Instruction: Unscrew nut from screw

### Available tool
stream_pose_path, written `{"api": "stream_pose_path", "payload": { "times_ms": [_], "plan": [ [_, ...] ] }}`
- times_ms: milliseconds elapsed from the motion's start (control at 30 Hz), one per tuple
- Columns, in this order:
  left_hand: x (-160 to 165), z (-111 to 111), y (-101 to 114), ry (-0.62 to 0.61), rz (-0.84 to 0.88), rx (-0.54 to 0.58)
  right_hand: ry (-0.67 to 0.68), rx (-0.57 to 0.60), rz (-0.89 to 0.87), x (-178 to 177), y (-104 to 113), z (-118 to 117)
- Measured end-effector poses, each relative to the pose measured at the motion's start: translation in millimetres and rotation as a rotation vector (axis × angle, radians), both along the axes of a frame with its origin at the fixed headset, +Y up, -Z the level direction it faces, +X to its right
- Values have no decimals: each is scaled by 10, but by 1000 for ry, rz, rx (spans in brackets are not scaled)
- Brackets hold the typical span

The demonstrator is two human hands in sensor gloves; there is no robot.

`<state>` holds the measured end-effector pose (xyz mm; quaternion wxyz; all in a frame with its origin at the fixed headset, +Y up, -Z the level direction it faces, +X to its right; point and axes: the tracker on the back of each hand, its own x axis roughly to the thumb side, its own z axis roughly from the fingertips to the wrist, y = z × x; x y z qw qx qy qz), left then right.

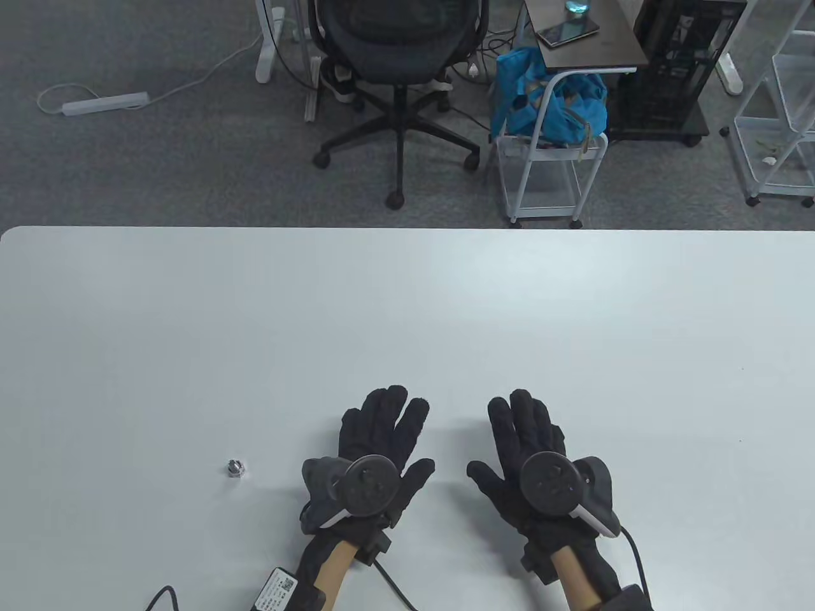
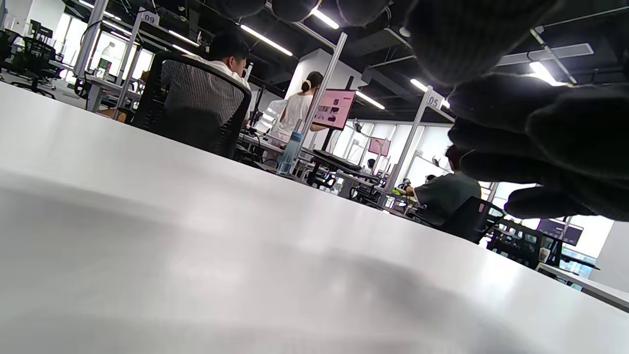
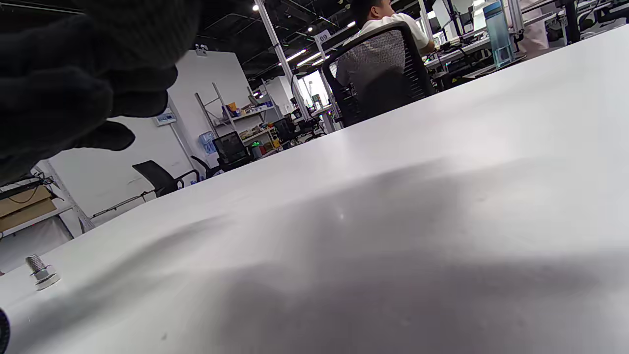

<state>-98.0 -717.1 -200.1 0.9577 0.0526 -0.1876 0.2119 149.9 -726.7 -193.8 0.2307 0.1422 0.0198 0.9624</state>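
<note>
A small metal screw with its nut (image 1: 236, 469) stands upright on the white table (image 1: 407, 318), head down, left of my left hand. It also shows in the right wrist view (image 3: 42, 272) at the far left. My left hand (image 1: 382, 439) lies flat and open on the table, fingers stretched forward, about a hand's width right of the screw. My right hand (image 1: 525, 436) lies flat and open beside it. Both hands hold nothing. In the left wrist view the screw is not seen; only gloved fingers (image 2: 516, 123) hang over the table.
Beyond the table's far edge stand an office chair (image 1: 398, 70), a white cart with a blue bag (image 1: 551, 108) and a shelf rack (image 1: 780, 102). Cables (image 1: 388, 582) run from my wrists to the near edge.
</note>
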Motion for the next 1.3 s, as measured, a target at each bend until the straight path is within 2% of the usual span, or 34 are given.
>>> {"api": "stream_pose_path", "payload": {
  "times_ms": [567,800,967,1133,1300],
  "plan": [
    [-64,50,140,44,-16,28,-13,-31,-27,19,-28,-10],
    [-172,85,315,110,-80,14,-4,-55,-32,6,-34,-13],
    [-524,128,430,206,-146,-20,-1,-59,-41,8,-34,-12],
    [-1115,201,509,342,-196,-66,-2,-93,-42,10,-52,-20],
    [-1622,219,417,480,-220,-188,-5,-112,-42,18,-75,-43]
  ]
}}
